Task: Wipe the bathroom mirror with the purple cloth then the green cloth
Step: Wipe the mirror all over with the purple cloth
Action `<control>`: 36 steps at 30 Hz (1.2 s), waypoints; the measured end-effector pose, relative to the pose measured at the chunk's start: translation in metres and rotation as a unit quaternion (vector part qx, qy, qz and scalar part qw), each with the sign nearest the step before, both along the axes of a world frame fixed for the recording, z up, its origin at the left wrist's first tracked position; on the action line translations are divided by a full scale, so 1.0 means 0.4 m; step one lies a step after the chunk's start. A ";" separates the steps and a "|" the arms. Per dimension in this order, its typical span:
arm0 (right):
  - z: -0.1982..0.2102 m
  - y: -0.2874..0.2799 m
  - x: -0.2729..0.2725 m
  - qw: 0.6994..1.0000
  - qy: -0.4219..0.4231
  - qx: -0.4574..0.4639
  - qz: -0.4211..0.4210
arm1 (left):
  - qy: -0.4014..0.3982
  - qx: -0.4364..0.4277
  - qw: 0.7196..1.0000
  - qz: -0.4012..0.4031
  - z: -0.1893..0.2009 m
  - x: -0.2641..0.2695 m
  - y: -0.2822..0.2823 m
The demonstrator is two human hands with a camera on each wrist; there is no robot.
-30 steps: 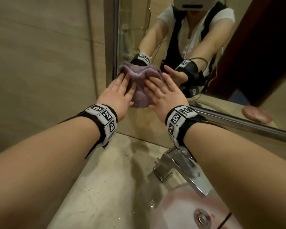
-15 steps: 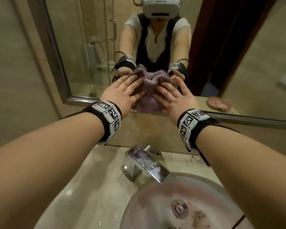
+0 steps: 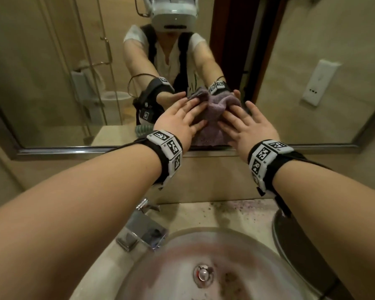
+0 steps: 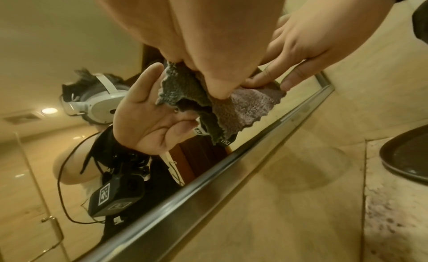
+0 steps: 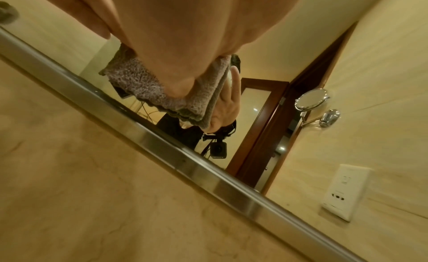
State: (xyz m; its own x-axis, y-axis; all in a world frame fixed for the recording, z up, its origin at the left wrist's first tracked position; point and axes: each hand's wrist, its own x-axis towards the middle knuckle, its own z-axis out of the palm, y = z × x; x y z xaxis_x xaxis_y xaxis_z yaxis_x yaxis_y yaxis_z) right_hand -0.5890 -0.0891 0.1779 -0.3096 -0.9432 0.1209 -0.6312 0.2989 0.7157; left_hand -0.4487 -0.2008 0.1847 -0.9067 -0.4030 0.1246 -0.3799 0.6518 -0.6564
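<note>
The purple cloth (image 3: 212,113) lies bunched against the mirror (image 3: 52,72), just above its lower metal frame (image 3: 74,150). My left hand (image 3: 178,120) presses the cloth's left side with straight fingers. My right hand (image 3: 249,126) presses its right side the same way. The left wrist view shows the cloth (image 4: 243,104) under my left hand (image 4: 208,36), with the right hand's fingers (image 4: 301,46) beside it. In the right wrist view the cloth (image 5: 143,86) sits under my right hand (image 5: 185,36). A green ribbed thing (image 3: 143,128) shows as a reflection by my left wrist.
Below the mirror are a chrome faucet (image 3: 143,230) and a round basin (image 3: 204,267) set in a stone counter (image 3: 236,213). A dark tray (image 3: 290,245) sits at the counter's right. A wall socket (image 3: 318,81) and a glass shower door (image 3: 85,61) are reflected.
Both hands have slid the purple cloth to the right along the lower mirror, away from its left edge. They still press it flat.
</note>
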 end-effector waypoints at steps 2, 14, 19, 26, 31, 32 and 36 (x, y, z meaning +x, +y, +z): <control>0.007 0.010 -0.018 1.000 0.009 0.007 -0.004 | 0.006 -0.005 1.000 0.004 -0.002 -0.021 0.016; 0.042 -0.043 0.048 0.996 -0.006 -0.002 0.088 | 0.035 -0.015 0.998 0.057 0.005 0.081 -0.026; 0.058 -0.138 0.167 0.990 -0.010 -0.012 0.140 | 0.030 -0.011 0.992 0.122 0.018 0.204 -0.082; 0.078 -0.265 0.338 0.983 -0.005 -0.015 0.184 | 0.061 0.020 0.979 0.193 0.028 0.363 -0.176; 0.089 -0.372 0.468 0.977 0.006 -0.016 0.211 | 0.072 0.016 0.963 0.260 0.031 0.480 -0.239; 0.090 -0.393 0.493 0.976 0.005 -0.019 0.217 | 0.071 0.015 0.959 0.274 0.034 0.503 -0.251; 0.093 -0.468 0.584 0.972 0.003 -0.030 0.233 | 0.062 0.007 0.945 0.320 0.058 0.585 -0.299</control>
State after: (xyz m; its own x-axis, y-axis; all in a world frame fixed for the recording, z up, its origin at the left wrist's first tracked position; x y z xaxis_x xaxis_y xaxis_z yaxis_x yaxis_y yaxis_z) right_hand -0.3555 -0.2765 0.2149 0.1514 -0.9719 0.1803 -0.7041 0.0220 0.7097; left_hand -0.2149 -0.3204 0.2077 -0.4561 -0.8661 0.2045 -0.7722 0.2710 -0.5746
